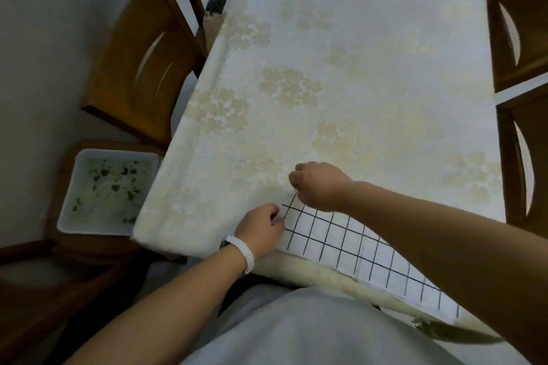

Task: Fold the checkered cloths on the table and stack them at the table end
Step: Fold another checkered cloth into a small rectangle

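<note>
From my remote seat I see one checkered cloth [350,246], white with thin dark grid lines, lying flat at the near end of the bench [355,68]. It runs along the near edge, from about the middle of the view out to the lower right, and part of it is hidden under the right forearm. The rest of the bench is covered by a cream tablecloth with a pale flower pattern.

My left hand [261,230] is at the cloth's left edge. Its fingers are curled and pinch the fabric just beside the near-left part of that edge. A white wristband [246,252] sits on that wrist.

My right hand [318,187] is just beyond it. Its fingers are curled too, and they pinch the cloth's far-left corner, which is lifted slightly off the bench. The two hands are close together but do not touch.

A wooden chair [142,62] stands along the left side of the bench, and more wooden chair backs [519,38] line the right side. Low on the left, beside the bench corner, a white tub [108,191] with green leaf marks inside rests on a dark wooden seat. A grey shirt [296,329] fills the bottom of the view.
</note>
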Action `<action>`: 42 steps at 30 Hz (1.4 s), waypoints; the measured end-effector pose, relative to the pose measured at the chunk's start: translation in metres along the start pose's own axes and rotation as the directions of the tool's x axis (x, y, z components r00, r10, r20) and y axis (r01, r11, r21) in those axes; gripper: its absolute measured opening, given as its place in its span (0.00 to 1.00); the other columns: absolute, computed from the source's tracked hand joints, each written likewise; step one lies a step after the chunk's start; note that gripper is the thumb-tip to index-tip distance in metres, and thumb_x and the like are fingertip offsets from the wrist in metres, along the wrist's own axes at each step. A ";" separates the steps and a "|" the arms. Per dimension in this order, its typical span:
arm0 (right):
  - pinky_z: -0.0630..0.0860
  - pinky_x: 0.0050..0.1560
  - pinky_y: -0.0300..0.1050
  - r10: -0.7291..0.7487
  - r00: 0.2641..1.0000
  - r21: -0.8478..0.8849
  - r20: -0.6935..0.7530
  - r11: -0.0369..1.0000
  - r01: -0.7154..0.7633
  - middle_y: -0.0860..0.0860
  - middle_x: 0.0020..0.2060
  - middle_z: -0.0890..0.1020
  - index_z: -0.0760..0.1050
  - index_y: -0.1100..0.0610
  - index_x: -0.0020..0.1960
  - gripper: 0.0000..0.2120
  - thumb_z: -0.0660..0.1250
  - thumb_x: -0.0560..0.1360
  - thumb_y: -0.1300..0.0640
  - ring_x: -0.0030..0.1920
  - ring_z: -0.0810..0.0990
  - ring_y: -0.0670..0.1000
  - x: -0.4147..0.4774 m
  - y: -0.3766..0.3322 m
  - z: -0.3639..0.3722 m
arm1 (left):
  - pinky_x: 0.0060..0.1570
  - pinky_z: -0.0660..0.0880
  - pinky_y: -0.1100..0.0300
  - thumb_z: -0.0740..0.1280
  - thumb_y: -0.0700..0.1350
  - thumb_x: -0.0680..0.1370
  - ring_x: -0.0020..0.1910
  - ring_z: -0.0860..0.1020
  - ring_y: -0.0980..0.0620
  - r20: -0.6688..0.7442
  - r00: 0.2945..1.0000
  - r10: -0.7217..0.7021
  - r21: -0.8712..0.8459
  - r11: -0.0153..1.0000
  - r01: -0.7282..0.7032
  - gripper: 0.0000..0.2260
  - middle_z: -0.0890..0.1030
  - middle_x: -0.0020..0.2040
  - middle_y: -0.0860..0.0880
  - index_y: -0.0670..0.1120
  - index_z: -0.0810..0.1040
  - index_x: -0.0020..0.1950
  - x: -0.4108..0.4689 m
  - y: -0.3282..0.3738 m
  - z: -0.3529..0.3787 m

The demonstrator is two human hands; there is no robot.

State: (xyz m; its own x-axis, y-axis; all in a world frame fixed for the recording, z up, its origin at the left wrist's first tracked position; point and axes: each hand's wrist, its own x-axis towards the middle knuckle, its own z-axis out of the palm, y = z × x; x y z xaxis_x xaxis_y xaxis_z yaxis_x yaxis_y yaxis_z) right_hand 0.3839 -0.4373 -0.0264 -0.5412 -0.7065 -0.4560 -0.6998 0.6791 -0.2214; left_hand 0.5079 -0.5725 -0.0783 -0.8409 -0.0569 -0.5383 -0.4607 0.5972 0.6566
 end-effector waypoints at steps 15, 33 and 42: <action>0.73 0.36 0.48 0.047 0.861 0.012 -0.507 0.999 -0.048 0.55 0.39 0.79 0.77 0.59 0.43 0.03 0.67 0.69 0.64 0.38 0.76 0.59 -0.089 0.041 -0.021 | 0.39 0.71 0.61 0.66 0.44 0.73 0.39 0.73 0.55 -0.406 0.750 0.523 0.140 0.846 -0.514 0.03 0.76 0.37 0.53 0.48 0.75 0.39 -0.028 0.057 -0.001; 0.73 0.32 0.48 -0.045 0.896 -0.082 -0.442 0.997 0.010 0.56 0.40 0.78 0.77 0.59 0.41 0.03 0.68 0.68 0.63 0.38 0.75 0.59 -0.228 0.164 0.109 | 0.31 0.71 0.55 0.66 0.43 0.70 0.33 0.73 0.50 0.104 0.682 0.724 0.428 0.587 -0.688 0.02 0.77 0.34 0.50 0.46 0.77 0.38 -0.050 0.121 0.176; 0.71 0.31 0.48 -0.096 0.924 -0.121 -0.370 0.991 0.055 0.55 0.38 0.75 0.75 0.58 0.41 0.06 0.71 0.67 0.62 0.36 0.73 0.57 -0.239 0.212 0.160 | 0.28 0.67 0.56 0.65 0.41 0.67 0.31 0.71 0.47 0.231 0.729 0.644 0.491 0.570 -0.659 0.03 0.73 0.31 0.48 0.46 0.73 0.34 -0.035 0.134 0.242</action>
State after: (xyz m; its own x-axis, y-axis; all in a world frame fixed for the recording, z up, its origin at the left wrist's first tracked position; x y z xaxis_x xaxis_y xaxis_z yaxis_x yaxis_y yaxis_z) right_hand 0.4391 -0.0927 -0.1027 -0.6053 -0.7918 -0.0816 -0.7795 0.6104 -0.1405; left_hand 0.5445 -0.2972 -0.0992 -0.8444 0.5279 -0.0916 0.4310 0.7708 0.4692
